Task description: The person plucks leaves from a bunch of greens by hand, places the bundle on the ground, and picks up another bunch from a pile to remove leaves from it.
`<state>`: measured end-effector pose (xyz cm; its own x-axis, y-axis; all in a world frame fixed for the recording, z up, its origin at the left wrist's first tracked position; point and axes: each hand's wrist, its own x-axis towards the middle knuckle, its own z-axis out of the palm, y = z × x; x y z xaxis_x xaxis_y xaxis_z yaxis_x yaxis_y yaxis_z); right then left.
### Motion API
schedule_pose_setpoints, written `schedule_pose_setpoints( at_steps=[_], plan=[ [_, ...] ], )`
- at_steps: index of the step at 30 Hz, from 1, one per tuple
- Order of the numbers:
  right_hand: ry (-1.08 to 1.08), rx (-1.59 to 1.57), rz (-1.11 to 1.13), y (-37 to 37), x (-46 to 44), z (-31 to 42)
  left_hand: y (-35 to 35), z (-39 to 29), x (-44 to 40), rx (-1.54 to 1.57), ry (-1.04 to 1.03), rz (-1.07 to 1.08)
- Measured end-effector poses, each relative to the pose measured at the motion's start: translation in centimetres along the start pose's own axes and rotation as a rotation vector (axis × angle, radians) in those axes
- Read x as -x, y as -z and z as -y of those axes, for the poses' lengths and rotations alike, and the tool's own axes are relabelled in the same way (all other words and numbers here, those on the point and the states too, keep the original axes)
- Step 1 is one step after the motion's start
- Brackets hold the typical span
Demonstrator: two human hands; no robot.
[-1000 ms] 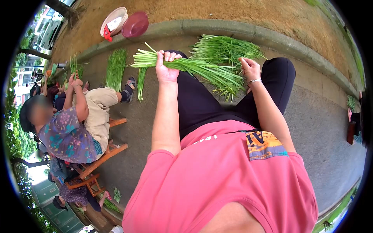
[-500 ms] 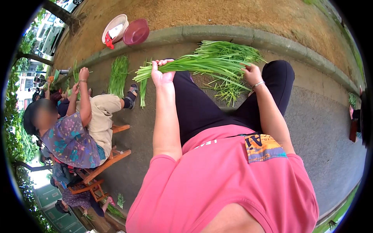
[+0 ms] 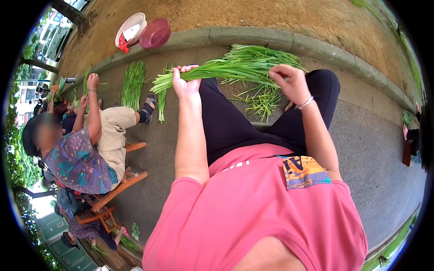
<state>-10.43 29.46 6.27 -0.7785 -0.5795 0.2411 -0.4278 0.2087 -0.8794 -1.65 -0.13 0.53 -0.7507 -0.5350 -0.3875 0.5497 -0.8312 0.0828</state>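
Observation:
My left hand [image 3: 186,83] is wrapped round a bunch of long green chives [image 3: 217,70], palm up. Their pale stem ends stick out to the left of it, and the leaves fan out to the right over my lap. By the leaf tips is my right hand [image 3: 293,85], its fingers curled in toward the thumb; whether a leaf is between them I cannot make out. On the pavement behind lies a pile of loose chives [image 3: 266,56], and a smaller scatter of cut pieces [image 3: 263,100] lies between my knees.
More chives [image 3: 134,85] lie in a row to the left. A pink basin [image 3: 131,29] and a dark red basin [image 3: 155,34] stand by the stone kerb [image 3: 253,37]. A co-worker [image 3: 81,158] sits at left on a wooden stool [image 3: 120,189], holding some stalks.
My right hand has moved up and a little left, away from my knee, its fingers lifting over the leaf tips. My left hand keeps hold of the chives, shifting slightly left with the view.

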Motion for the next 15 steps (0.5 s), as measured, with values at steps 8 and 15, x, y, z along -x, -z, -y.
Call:
schedule_pose_setpoints(
  at_steps=[8, 15],
  plan=[
    [0.055, 0.304, 0.000, -2.6, 0.4, -1.2, 0.0, 0.1, 0.2, 0.007, 0.004, 0.026],
    [0.183, 0.470, -0.091, -3.5, 0.2, -1.7, 0.3, 0.2, 0.1, -0.011, -0.012, 0.059]
  ],
)
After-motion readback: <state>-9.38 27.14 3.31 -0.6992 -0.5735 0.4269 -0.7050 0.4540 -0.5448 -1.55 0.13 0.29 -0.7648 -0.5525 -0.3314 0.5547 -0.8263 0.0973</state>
